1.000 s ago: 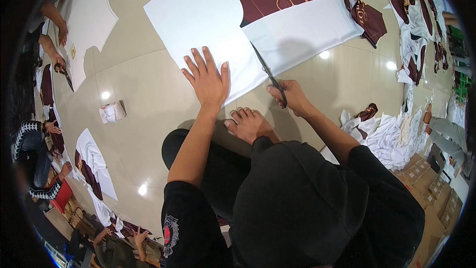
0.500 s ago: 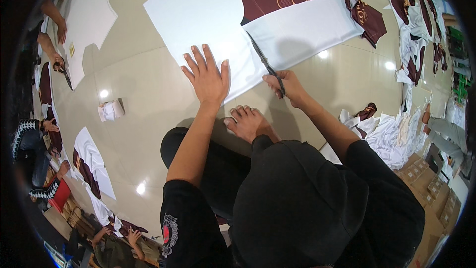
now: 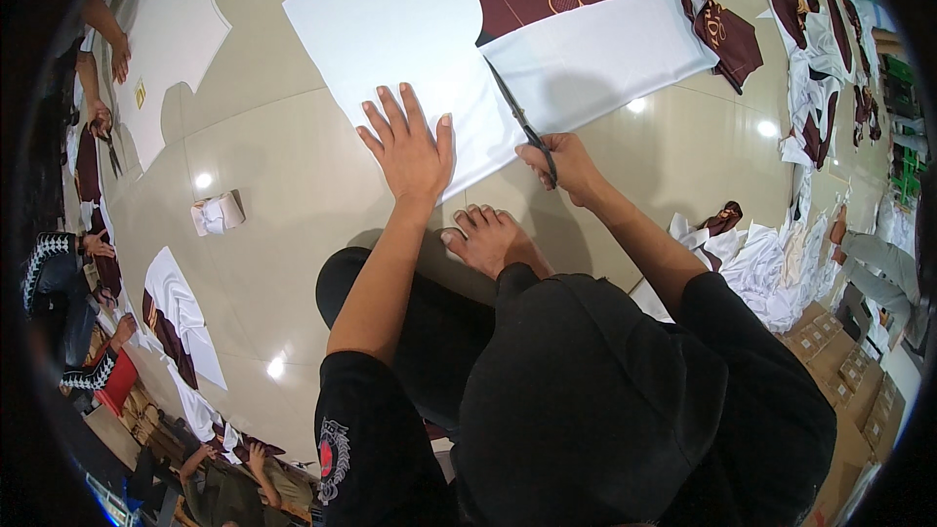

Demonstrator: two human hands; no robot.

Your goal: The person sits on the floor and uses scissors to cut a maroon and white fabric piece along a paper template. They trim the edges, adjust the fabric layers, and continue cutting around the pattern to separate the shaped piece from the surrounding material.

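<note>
Presses white cloth (image 3: 390,20) to the floor (image 3: 273,166) with spread, empty fingers (image 3: 411,109) of the left hand (image 3: 412,161), and clasps black scissors (image 3: 517,112) within curled fingers of the right hand (image 3: 564,168) at the cloth's near edge

In the centre, two hands (image 3: 410,161) (image 3: 566,169), one scissors (image 3: 520,115), one foot (image 3: 495,240)

Bare floor (image 3: 283,166) leaves a passage at centre left (only a small white-and-tan bundle (image 3: 217,216) stands in it). At frame centre, a bare foot (image 3: 496,242) blocks the gap below the left hand (image 3: 412,158) and right hand (image 3: 566,171); toward middle right, heaped white cloth (image 3: 766,273) obstructs.
</note>
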